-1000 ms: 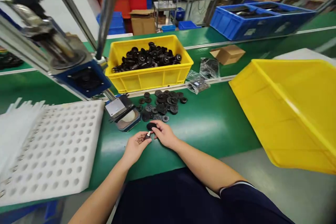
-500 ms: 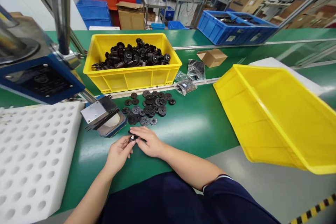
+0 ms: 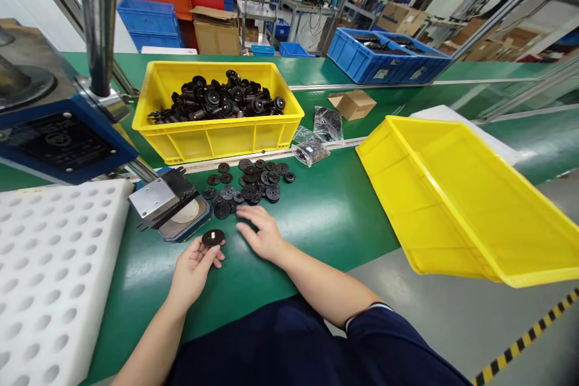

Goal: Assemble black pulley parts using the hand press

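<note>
My left hand point(image 3: 195, 264) pinches a round black disc point(image 3: 207, 241) between thumb and fingers, just in front of the press. A short white pin point(image 3: 213, 234) stands up from the disc's middle. To the right, my right hand point(image 3: 265, 235) is palm down, its thumb apart from the stretched fingers, with no part visible in it. Its fingertips reach the near edge of a loose pile of black discs point(image 3: 248, 192) on the green bench; whether they touch a disc is unclear. The hand press point(image 3: 178, 205), with its metal block and round pale pad, stands beside my left hand.
Behind the pile sits a yellow crate point(image 3: 221, 139) full of black parts. A white foam tray point(image 3: 54, 277) with holes lies left. Plastic bags of small parts point(image 3: 312, 149), a small cardboard box point(image 3: 355, 104) and a tilted yellow crate point(image 3: 452, 193) are to the right.
My hands have moved apart. The right one has let go of the disc and is by the pile; the left keeps the disc, now turned flat with its white pin upward.
</note>
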Tool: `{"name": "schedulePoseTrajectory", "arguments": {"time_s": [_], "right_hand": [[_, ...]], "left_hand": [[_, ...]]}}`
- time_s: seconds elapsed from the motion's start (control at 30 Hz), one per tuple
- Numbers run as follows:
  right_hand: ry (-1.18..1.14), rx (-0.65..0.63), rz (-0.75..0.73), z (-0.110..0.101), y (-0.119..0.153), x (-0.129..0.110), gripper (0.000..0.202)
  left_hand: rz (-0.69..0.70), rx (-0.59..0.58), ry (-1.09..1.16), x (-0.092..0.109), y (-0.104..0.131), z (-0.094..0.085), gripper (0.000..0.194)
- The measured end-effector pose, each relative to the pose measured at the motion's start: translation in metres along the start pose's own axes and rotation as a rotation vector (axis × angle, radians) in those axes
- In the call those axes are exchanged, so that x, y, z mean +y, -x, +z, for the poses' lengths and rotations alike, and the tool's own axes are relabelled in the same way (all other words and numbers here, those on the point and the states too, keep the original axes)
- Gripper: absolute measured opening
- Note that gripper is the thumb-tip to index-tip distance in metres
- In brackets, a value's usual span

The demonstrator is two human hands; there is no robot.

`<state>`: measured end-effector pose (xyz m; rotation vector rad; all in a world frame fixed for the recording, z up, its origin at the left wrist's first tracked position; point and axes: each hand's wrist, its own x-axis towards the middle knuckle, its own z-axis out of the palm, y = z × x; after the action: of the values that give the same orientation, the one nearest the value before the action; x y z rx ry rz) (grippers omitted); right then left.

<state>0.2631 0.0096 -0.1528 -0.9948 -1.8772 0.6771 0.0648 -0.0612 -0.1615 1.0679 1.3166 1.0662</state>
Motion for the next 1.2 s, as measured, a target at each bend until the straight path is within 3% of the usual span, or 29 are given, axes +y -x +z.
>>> {"name": "schedulePoseTrajectory", "arguments": {"time_s": [0.33, 0.53, 0.8, 0.93, 1.03, 1.1, 1.2], "right_hand": [[0.38, 0.271, 0.233, -0.068, -0.036, 0.082, 0.026], [0.484, 0.351, 0.301, -0.092, -0.047, 0.111, 0.028], [0.583, 0.282, 0.293, -0.086, -0.053, 0.118, 0.03], [0.56, 0.164, 0.25, -0.077, -0.081, 0.102, 0.032], [0.506, 0.075, 0.244, -0.064, -0.11, 0.101, 0.029], [0.662, -0.052, 0.335, -0.054, -0.129, 0.107, 0.026], [0.719, -0.113, 0.363, -0.045, -0.146, 0.114, 0.023]], "left_hand": [[-0.013, 0.031, 0.055, 0.002, 0.001, -0.003, 0.03], [-0.019, 0.041, 0.034, 0.005, 0.002, 0.0, 0.03], [-0.013, 0.017, 0.038, 0.004, -0.003, 0.0, 0.029], [-0.021, 0.063, 0.128, 0.008, -0.003, 0.006, 0.033], [-0.057, 0.015, 0.289, 0.007, -0.008, 0.009, 0.039], [-0.051, 0.054, 0.298, 0.005, -0.014, 0.006, 0.046], [-0.03, 0.1, 0.31, 0.003, -0.019, 0.002, 0.055]]}}
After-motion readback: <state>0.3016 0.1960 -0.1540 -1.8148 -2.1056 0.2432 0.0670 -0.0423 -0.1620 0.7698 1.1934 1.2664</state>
